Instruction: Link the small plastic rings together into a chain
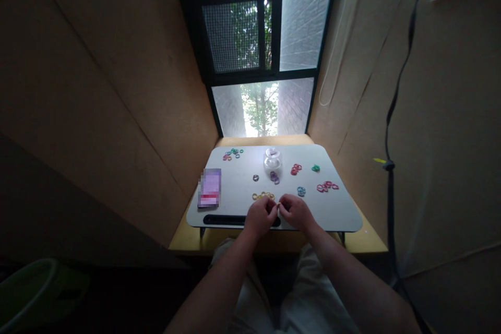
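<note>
Over the front edge of the white lap table (235,188), my left hand (262,216) and my right hand (296,212) meet with fingertips pinched close together. Whatever sits between them is too small or too hidden to name. Just beyond my left hand lie several yellow rings (263,195), perhaps small hair ties, partly covered by it. Light blue rings (301,191) are just past my right hand. Farther back are purple rings (274,178), a dark grey ring (255,178), red rings (296,169), pink rings (327,186) and green rings (315,168).
A clear round container (273,160) stands toward the table's back, and a mixed group of coloured rings (233,154) lies back left. A phone (210,188) rests at the left. A black slot (223,219) runs along the front. Walls flank the table; a black cable (390,193) hangs right.
</note>
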A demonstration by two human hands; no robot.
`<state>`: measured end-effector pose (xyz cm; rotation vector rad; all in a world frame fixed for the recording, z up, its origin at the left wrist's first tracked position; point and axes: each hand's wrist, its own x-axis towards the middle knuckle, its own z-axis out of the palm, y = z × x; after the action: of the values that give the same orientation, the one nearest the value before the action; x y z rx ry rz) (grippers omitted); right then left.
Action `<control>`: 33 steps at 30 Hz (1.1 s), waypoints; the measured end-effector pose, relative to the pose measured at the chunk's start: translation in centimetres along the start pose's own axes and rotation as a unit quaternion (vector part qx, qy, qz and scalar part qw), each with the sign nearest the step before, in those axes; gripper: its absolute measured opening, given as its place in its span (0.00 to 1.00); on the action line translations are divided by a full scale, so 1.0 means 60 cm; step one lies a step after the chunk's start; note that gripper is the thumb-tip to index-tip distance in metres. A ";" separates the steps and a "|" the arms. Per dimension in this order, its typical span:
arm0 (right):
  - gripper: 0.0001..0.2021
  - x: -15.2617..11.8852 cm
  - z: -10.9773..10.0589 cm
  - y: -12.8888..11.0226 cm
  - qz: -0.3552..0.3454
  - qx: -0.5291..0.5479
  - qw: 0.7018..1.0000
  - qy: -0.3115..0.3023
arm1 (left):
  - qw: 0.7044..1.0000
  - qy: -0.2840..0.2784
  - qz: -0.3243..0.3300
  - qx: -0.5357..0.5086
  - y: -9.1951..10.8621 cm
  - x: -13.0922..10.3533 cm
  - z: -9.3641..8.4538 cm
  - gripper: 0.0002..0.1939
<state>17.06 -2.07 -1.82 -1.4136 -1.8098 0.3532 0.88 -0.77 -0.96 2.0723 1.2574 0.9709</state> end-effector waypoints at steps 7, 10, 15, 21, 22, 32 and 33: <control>0.06 0.000 0.000 0.000 0.001 -0.005 1.000 -0.004 | 1.000 0.000 -0.002 0.006 0.001 -0.001 0.000 0.06; 0.05 0.000 0.000 0.000 0.002 -0.003 1.000 -0.003 | 1.000 -0.002 -0.004 0.005 0.000 -0.001 0.000 0.06; 0.05 0.000 0.001 -0.001 0.002 -0.003 1.000 0.001 | 1.000 -0.003 -0.004 0.007 0.001 -0.001 0.000 0.05; 0.05 0.001 0.002 0.002 -0.001 -0.005 1.000 0.003 | 1.000 -0.002 0.000 0.006 0.002 -0.002 -0.001 0.05; 0.05 0.001 0.002 0.002 -0.002 -0.004 1.000 0.003 | 1.000 -0.001 0.000 0.007 0.001 -0.002 0.000 0.05; 0.05 0.000 0.000 0.000 -0.002 -0.001 1.000 -0.001 | 1.000 -0.004 0.002 0.014 0.000 0.000 0.000 0.05; 0.05 0.000 -0.001 0.000 -0.002 -0.003 1.000 -0.001 | 1.000 -0.004 0.003 0.014 0.000 0.000 0.000 0.05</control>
<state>17.09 -2.08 -1.80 -1.4139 -1.8159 0.3475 0.85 -0.78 -0.98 2.1000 1.2682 0.9507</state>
